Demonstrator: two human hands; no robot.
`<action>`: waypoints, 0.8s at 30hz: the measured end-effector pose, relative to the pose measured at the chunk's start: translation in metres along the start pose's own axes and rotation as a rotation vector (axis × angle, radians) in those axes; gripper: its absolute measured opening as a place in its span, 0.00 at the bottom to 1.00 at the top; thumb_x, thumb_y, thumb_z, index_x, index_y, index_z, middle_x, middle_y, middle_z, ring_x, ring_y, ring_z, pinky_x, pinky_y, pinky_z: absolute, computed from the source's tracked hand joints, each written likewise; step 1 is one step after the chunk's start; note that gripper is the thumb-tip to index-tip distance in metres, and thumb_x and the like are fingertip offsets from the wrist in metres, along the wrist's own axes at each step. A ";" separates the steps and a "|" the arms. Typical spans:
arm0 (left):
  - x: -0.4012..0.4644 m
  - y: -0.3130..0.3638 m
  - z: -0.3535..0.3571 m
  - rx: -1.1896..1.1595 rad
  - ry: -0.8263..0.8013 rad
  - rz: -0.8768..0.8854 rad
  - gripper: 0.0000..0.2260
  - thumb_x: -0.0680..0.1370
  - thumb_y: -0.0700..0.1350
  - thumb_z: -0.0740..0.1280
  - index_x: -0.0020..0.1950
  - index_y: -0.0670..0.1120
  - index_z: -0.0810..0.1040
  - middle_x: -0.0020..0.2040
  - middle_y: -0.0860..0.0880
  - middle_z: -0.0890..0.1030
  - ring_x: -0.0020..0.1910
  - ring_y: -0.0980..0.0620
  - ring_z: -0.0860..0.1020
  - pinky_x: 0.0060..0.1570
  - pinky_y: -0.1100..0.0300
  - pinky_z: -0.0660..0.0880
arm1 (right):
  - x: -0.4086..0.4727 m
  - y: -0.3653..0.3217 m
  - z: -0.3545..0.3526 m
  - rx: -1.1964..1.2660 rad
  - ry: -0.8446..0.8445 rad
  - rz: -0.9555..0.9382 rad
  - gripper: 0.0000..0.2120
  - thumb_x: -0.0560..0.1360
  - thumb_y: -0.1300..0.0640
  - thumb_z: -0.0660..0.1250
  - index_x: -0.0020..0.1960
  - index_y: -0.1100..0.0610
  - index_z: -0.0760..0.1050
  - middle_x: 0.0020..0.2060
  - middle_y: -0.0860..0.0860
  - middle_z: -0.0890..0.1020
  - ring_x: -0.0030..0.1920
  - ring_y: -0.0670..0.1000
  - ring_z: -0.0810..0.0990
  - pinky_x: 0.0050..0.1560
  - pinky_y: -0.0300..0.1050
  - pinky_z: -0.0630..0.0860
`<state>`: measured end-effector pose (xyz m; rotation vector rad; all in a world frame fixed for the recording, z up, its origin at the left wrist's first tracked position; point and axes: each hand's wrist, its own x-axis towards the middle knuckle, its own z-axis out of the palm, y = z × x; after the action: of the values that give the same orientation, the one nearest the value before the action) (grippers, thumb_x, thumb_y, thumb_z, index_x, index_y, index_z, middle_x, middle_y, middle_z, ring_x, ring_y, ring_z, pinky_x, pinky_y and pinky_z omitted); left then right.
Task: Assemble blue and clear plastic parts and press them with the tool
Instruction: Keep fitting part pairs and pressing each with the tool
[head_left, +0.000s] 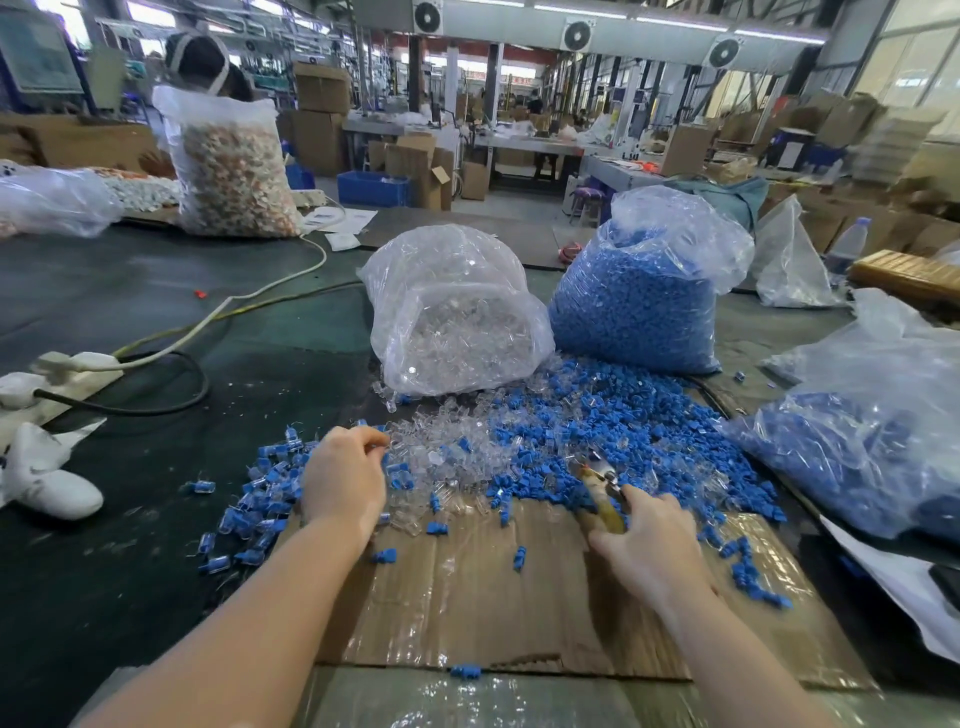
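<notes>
Two plastic bags, one of clear parts (457, 332) and one of blue parts (636, 306), stand behind loose piles on cardboard (467, 587). The right hand (649, 551) grips yellow-handled pliers (602, 493); the left hand (343, 478), fingers curled, reaches into the clear pieces (447, 452), its hold hidden.

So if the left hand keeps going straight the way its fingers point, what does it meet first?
Probably the loose heap of clear plastic parts just past the left hand; its curled fingertips look already at the heap's edge, though depth is hard to judge. Behind stands the transparent bag of clear parts.
</notes>
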<state>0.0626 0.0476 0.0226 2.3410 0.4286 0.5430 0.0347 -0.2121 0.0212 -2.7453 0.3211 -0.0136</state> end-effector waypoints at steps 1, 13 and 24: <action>0.002 -0.008 -0.002 0.063 0.016 0.009 0.09 0.79 0.41 0.62 0.53 0.46 0.81 0.51 0.46 0.79 0.45 0.48 0.76 0.43 0.53 0.74 | 0.001 0.006 0.001 -0.075 0.027 0.010 0.22 0.72 0.44 0.68 0.60 0.55 0.69 0.57 0.54 0.73 0.59 0.54 0.70 0.60 0.49 0.68; -0.014 -0.015 0.005 0.206 0.037 0.066 0.10 0.77 0.45 0.66 0.57 0.49 0.80 0.54 0.49 0.75 0.55 0.48 0.67 0.57 0.53 0.64 | 0.000 0.022 0.017 -0.399 0.140 -0.050 0.33 0.76 0.33 0.50 0.73 0.52 0.57 0.64 0.54 0.69 0.64 0.54 0.68 0.61 0.46 0.68; -0.065 0.028 0.051 -0.011 -0.302 0.361 0.16 0.79 0.38 0.60 0.67 0.47 0.71 0.63 0.50 0.75 0.61 0.57 0.70 0.63 0.71 0.59 | -0.011 0.002 0.018 -0.359 0.213 -0.155 0.20 0.80 0.47 0.56 0.70 0.50 0.62 0.67 0.51 0.67 0.68 0.52 0.63 0.69 0.50 0.59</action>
<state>0.0361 -0.0289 -0.0098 2.4502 -0.1396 0.3430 0.0243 -0.2051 0.0040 -3.1257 0.1795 -0.3208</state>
